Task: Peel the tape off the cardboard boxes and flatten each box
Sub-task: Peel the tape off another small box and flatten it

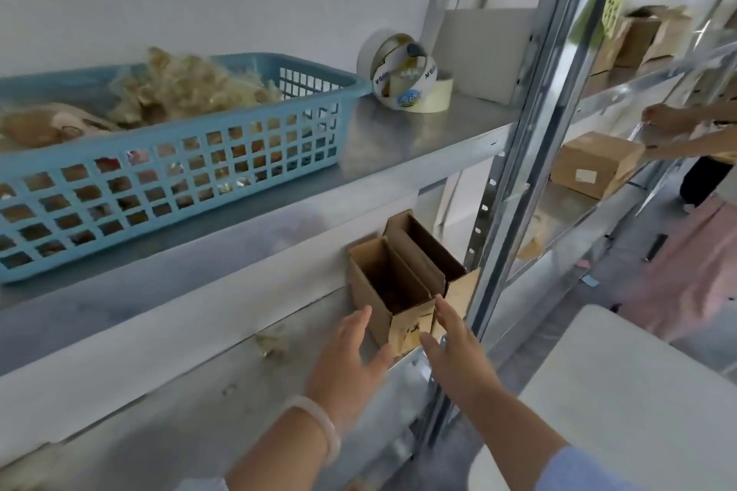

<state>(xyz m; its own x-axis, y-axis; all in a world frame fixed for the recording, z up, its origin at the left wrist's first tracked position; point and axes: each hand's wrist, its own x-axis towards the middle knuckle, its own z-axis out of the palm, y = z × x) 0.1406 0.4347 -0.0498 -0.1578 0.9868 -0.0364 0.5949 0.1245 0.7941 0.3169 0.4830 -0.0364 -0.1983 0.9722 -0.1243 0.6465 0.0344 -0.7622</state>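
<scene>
Cardboard box (pixel 393 293), open at the top, stands at the near right end of the lower shelf (pixel 167 363), between two hands. The left hand (pixel 351 355), with a pale bracelet (pixel 319 425) on its wrist, is spread wide with straight fingers just left of the box and holds nothing; I cannot tell whether it touches the cardboard. The right hand (pixel 452 349) is also open and empty, its fingertips at the box's right corner. A white table top (pixel 638 391) lies near on the right. A second open box (pixel 422 245) stands touching the first, behind it. On the upper shelf (pixel 399 139), a blue basket (pixel 179 171) on the left holds crumpled tape. Farther right, tape rolls (pixel 402 80) lean together beside a grey board (pixel 478 52). Far right, beyond the metal upright (pixel 514 171), another person's hands (pixel 662 120) hover near a closed box (pixel 594 163).
</scene>
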